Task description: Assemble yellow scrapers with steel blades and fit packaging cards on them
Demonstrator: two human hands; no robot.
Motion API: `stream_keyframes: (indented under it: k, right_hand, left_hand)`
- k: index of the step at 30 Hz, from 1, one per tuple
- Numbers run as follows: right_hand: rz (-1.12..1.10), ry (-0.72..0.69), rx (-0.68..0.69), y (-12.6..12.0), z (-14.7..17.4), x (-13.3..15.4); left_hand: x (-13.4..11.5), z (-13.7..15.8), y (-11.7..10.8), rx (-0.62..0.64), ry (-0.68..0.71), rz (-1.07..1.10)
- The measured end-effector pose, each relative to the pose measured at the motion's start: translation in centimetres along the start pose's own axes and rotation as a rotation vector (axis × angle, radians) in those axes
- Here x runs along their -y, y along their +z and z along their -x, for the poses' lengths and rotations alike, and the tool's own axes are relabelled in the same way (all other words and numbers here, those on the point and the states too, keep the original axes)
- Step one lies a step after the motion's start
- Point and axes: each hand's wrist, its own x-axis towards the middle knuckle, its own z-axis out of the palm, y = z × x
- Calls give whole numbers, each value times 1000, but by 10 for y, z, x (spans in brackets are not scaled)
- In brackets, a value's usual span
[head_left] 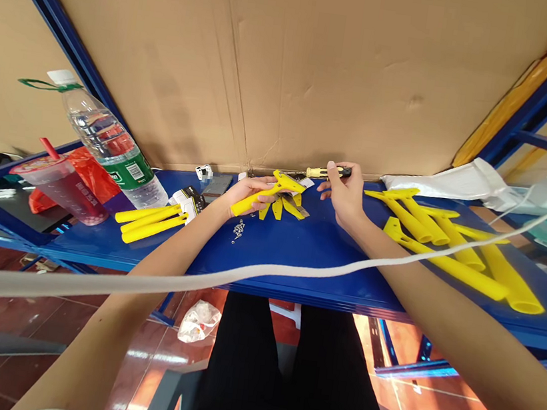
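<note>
My left hand (249,192) is closed around a yellow plastic scraper (251,203), its wide head turned away from me. In my right hand (344,191) is a screwdriver (322,172) with a yellow and black handle, its shaft pointing left toward the scraper head. Several small yellow pieces (278,208) lie fanned out beneath the scraper head, with a grey metal blade (304,212) beside them. A scatter of tiny screws (238,228) rests on the blue table nearer to me. What the screwdriver tip touches is too small to tell.
Several yellow scrapers (452,262) lie at the right, and yellow handles (153,221) with black-and-white packaging at the left. A water bottle (110,143) and a red drink cup (67,188) stand farther left. A white cable (265,270) crosses the view before the table. Cardboard (321,70) backs it.
</note>
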Motion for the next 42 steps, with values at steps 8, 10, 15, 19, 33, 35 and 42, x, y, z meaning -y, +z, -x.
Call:
stream_keyframes:
  k: [8, 10, 15, 19, 33, 35, 42]
  right_hand:
    - [2, 10, 9, -1, -1, -2]
    - [1, 11, 8, -2, -2, -2]
    - [-9, 8, -22, -1, -1, -2]
    - [-20, -2, -32, 0, 0, -1]
    - [-35, -9, -51, 1, 1, 2]
    - [-36, -10, -56, 1, 2, 2]
    - [-39, -4, -64, 1, 2, 4]
  left_hand:
    - [0, 0, 0, -11, 3, 7]
    - [0, 0, -1, -10, 5, 4]
    - [-1, 1, 0, 6, 6, 7]
    - [-2, 2, 1, -17, 5, 19]
    - [-2, 0, -6, -5, 17, 3]
    - [-2, 0, -6, -7, 17, -4]
    - [-1, 0, -6, 10, 9, 2]
